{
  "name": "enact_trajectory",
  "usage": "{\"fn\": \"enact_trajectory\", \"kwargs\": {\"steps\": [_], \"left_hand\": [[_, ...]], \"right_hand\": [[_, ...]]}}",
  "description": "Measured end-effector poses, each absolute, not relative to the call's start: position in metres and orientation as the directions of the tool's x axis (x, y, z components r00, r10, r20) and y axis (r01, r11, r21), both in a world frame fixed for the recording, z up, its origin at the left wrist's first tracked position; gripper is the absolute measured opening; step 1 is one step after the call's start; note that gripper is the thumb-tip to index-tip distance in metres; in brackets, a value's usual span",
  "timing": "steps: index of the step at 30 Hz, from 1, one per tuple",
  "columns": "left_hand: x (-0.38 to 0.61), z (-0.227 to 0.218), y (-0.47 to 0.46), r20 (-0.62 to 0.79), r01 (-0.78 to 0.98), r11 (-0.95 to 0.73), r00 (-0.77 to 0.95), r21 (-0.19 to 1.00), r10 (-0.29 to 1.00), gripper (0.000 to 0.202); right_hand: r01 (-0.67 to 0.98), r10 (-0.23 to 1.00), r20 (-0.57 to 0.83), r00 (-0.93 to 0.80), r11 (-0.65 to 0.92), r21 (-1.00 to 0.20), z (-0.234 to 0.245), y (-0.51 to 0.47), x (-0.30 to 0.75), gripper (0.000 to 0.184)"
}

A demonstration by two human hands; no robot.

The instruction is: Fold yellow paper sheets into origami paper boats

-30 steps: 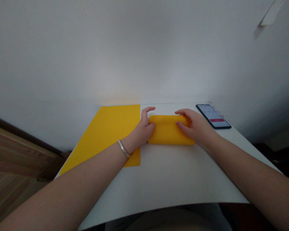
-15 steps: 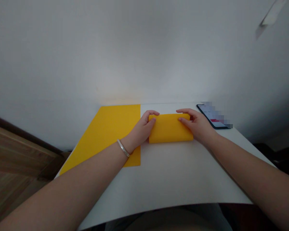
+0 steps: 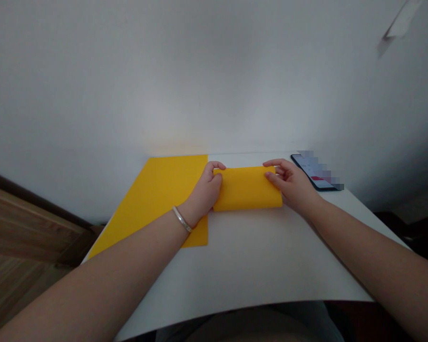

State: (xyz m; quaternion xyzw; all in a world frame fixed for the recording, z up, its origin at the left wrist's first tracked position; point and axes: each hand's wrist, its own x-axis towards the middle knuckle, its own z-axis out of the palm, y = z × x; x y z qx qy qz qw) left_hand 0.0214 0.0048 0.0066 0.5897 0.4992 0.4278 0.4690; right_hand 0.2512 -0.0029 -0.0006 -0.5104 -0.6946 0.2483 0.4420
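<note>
Between my hands is a folded sheet of yellow paper [image 3: 248, 189], its long sides running left to right and its lower edge rounded like a fold. My left hand [image 3: 211, 187] pinches the left end, thumb on the near face and index finger over the top edge. At the upper right corner, my right hand [image 3: 290, 180] grips the paper between thumb and fingers. A larger flat yellow sheet [image 3: 164, 185] lies to the left on the white table, partly covered by my left forearm. The far side of the folded paper is hidden.
The white table [image 3: 257, 266] stands against a pale wall [image 3: 214, 76]. A phone [image 3: 312, 173] with its screen lit lies near the back right edge. Wooden panelling [image 3: 24, 237] is at the left, and a scrap of paper [image 3: 403, 21] hangs on the wall.
The folded paper has shifted slightly left, together with my left hand. My right hand stays nearly in place, its thumb now closer to the paper's right end.
</note>
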Motion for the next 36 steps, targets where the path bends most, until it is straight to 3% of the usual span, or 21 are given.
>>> {"fn": "enact_trajectory", "kwargs": {"steps": [9, 14, 21, 27, 36], "left_hand": [[0.023, 0.01, 0.003, 0.052, 0.123, -0.075, 0.18, 0.99, 0.982, 0.04], [0.024, 0.01, 0.001, 0.082, 0.056, -0.096, 0.216, 0.994, 0.973, 0.037], [0.025, 0.014, -0.002, 0.157, 0.183, -0.191, 0.185, 0.964, 0.97, 0.027], [0.026, 0.013, -0.001, 0.16, 0.173, -0.197, 0.209, 0.965, 0.965, 0.025], [0.025, 0.012, 0.0, 0.137, 0.246, -0.186, 0.203, 0.951, 0.97, 0.028]], "right_hand": [[0.378, 0.948, 0.319, 0.012, 0.291, -0.879, 0.002, -0.002, 0.249, 0.032], [0.346, 0.944, 0.321, 0.07, 0.279, -0.896, 0.001, -0.002, 0.248, 0.032], [0.328, 0.947, 0.295, 0.13, 0.24, -0.914, 0.007, -0.004, 0.247, 0.025], [0.5, 0.921, 0.353, 0.167, 0.23, -0.835, 0.011, -0.006, 0.246, 0.017], [0.43, 0.928, 0.334, 0.164, 0.238, -0.871, 0.003, -0.001, 0.25, 0.023]]}}
